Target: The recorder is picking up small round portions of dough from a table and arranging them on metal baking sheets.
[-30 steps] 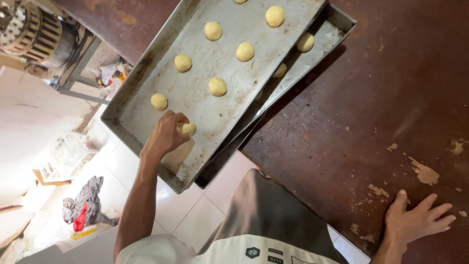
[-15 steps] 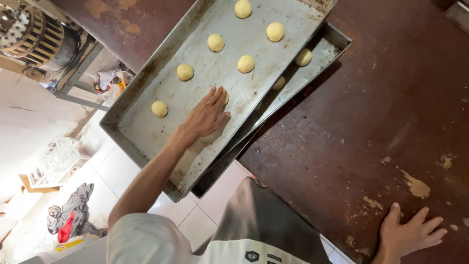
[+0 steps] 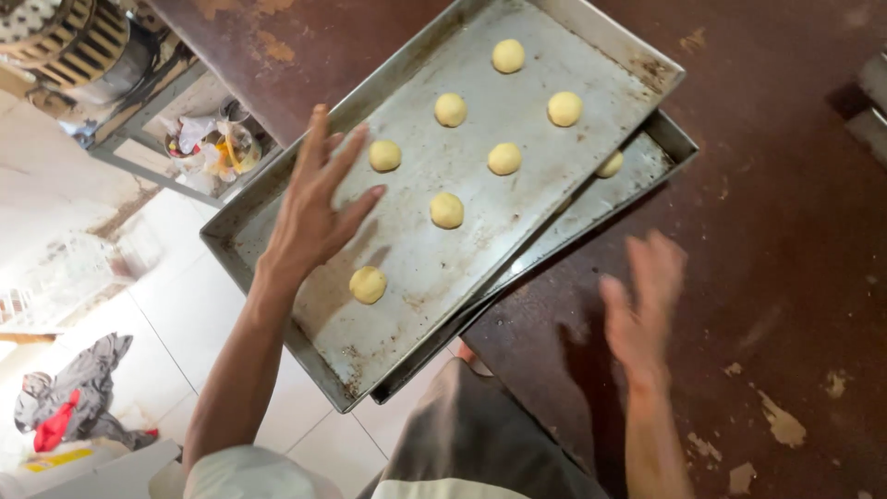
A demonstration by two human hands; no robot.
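Observation:
A metal baking tray [image 3: 591, 37] lies at an angle on a second tray [image 3: 647, 166], both overhanging the edge of a dark brown table [image 3: 785, 231]. Several round pale dough balls sit on the top tray, the nearest dough ball [image 3: 368, 285] close to its front corner. My left hand [image 3: 314, 203] hovers open above the tray's left part, fingers spread, holding nothing. My right hand [image 3: 642, 300] is raised over the table beside the trays, blurred, fingers apart and empty.
Scraps of dough [image 3: 783, 423] are stuck to the table at the right. Below the table edge is a white tiled floor with a cloth heap [image 3: 74, 393], a metal frame with a bowl [image 3: 217, 148] and a round wire drum [image 3: 65, 37].
My left hand has lifted off the tray, leaving a dough ball near the front corner. My right hand has risen from the table's front edge toward the trays.

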